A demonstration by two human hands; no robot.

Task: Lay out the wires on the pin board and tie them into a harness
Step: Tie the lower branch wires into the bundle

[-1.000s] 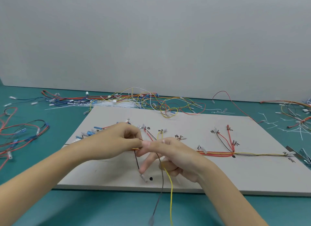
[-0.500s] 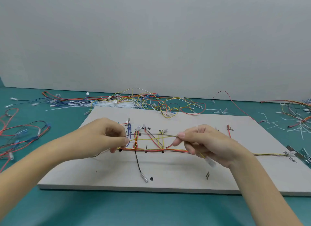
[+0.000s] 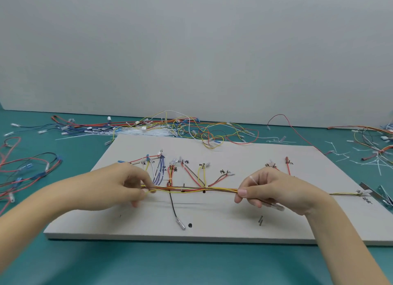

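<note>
Head view: both hands pinch the thin, flexible wire bundle (image 3: pixel 195 189) taut over the flat matte pin board (image 3: pixel 234 227), the left hand (image 3: pixel 125 186) at one end, the right hand (image 3: pixel 274 191) at the other. Pulling harder could probably lift branch wires off their small pins; slack could let strands stray.

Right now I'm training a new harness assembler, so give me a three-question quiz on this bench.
1. True or false: both hands pinch the wire bundle.
2. Which way does the bundle run across the pin board? A) left to right B) front to back
3. What hangs down from the bundle toward the board's near edge?

Key:
1. True: left hand and right hand each grip it.
2. A
3. A black wire with a metal tip.
</note>
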